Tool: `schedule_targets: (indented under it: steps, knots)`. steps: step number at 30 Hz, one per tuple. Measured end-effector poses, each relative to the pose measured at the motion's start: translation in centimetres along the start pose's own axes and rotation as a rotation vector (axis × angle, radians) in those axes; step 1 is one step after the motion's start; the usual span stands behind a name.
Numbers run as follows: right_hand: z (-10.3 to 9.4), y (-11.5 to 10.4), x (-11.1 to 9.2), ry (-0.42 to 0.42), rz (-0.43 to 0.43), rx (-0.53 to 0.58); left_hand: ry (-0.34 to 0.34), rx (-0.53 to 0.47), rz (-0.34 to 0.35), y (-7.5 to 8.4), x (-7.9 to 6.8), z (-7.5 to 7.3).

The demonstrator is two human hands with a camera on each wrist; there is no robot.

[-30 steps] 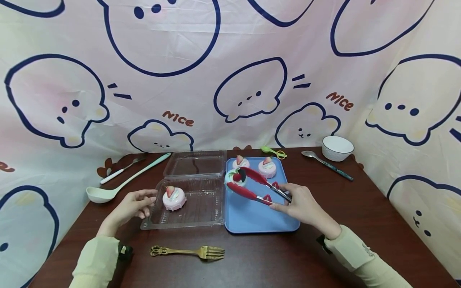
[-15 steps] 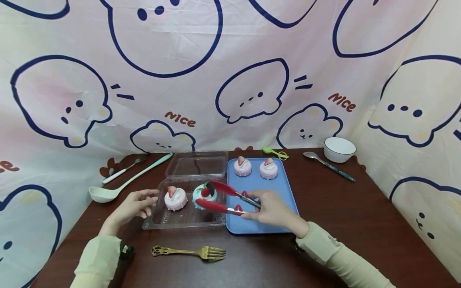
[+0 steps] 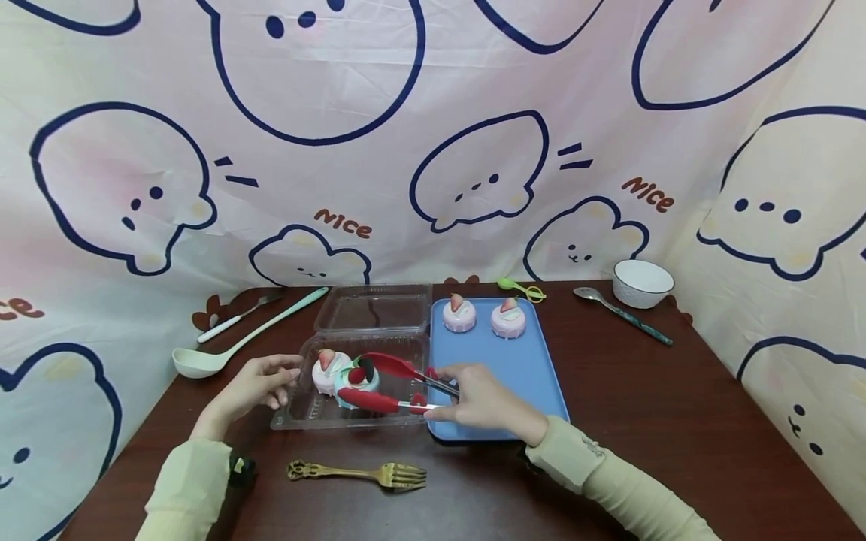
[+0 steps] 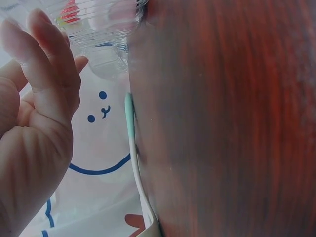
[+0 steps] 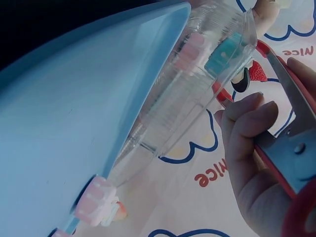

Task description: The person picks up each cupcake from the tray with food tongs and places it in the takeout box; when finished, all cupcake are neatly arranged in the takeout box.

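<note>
My right hand (image 3: pixel 483 402) grips red-tipped metal tongs (image 3: pixel 379 400). Between the tongs' tips is a light-blue toy cake (image 3: pixel 345 396) topped with a red berry and a dark piece. It overlaps a pink strawberry cake (image 3: pixel 325 376) inside the clear hinged plastic container (image 3: pixel 399 417), whose lid lies open behind. My left hand (image 3: pixel 260 387) rests at the container's left rim, fingers loosely bent. In the right wrist view the teal cake side (image 5: pixel 223 57) shows through the container wall, beside the pink one.
A blue tray (image 3: pixel 497 376) with two pink strawberry cakes (image 3: pixel 509 321) adjoins the container. In front lies a gold fork (image 3: pixel 365 473). Around stand a ladle (image 3: pixel 203 361), a white-handled utensil (image 3: pixel 219 328), a green spoon (image 3: pixel 510 284), a dark-handled spoon (image 3: pixel 622 314) and a white bowl (image 3: pixel 643 285).
My right hand has carried the blue cake in the tongs leftward from the tray into the container, up to the pink cake. The left hand has stayed at the rim.
</note>
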State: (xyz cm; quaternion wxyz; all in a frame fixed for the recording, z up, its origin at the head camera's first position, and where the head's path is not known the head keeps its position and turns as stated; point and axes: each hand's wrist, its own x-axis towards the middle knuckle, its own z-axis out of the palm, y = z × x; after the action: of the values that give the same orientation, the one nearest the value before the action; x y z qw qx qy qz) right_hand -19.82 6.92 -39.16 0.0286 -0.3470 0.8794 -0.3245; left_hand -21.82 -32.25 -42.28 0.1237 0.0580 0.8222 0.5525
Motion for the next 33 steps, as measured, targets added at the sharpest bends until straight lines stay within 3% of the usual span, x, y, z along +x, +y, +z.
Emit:
schedule_targets:
  steps: [17, 33]
  knots:
    - [0.9, -0.9, 1.5, -0.009, -0.05, -0.105, 0.016, 0.022, -0.006, 0.1, 0.0, 0.0]
    - [0.2, -1.4, 1.9, -0.078, -0.002, -0.117, 0.015, 0.011, -0.015, 0.2, -0.1, 0.0]
